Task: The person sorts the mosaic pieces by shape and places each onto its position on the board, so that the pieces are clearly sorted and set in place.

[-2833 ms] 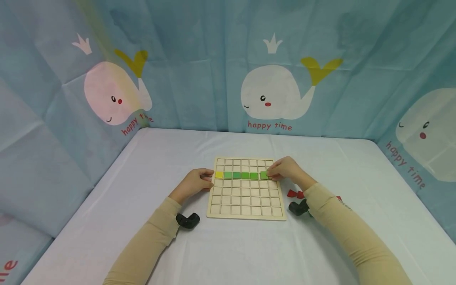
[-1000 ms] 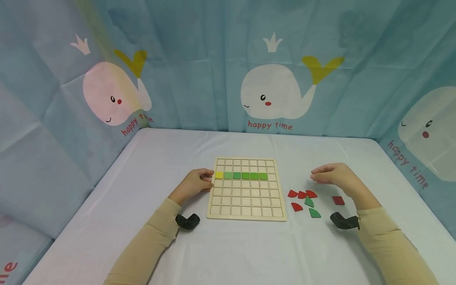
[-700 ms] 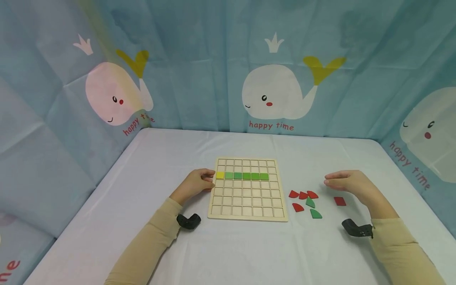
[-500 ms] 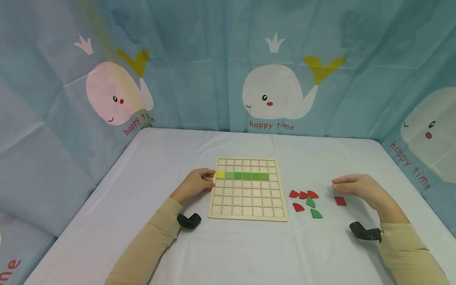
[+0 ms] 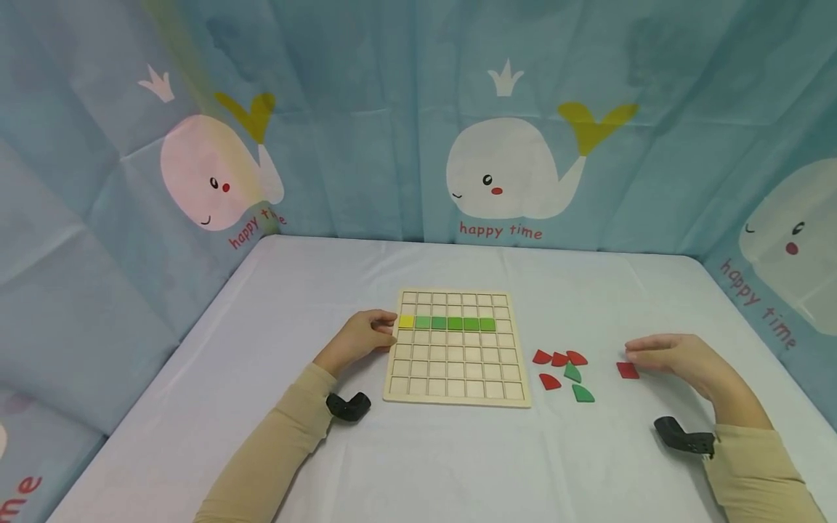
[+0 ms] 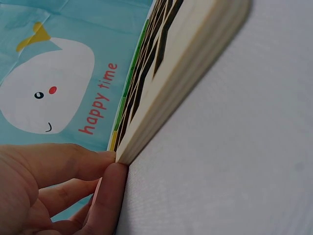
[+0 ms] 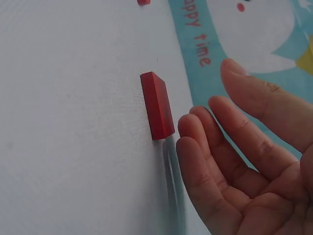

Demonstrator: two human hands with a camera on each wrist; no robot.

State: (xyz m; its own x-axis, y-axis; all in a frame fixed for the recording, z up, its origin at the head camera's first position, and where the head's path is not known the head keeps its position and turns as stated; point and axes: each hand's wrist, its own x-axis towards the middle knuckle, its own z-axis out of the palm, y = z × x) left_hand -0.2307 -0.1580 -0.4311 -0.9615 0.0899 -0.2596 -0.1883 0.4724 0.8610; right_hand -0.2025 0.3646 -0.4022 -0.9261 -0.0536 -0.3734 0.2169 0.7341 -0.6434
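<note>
- Red square tile lies flat, edges roughly parallel to the grid board's.
- Right hand hovers beside it, thumb and fingers parted.
- Left hand's relaxed fingertips touch the board.

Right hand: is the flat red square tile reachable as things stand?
Probably yes. The bare right hand hovers close to the flat red square tile, its fingers relaxed and holding nothing, and nothing visibly blocks the gap between.
</note>
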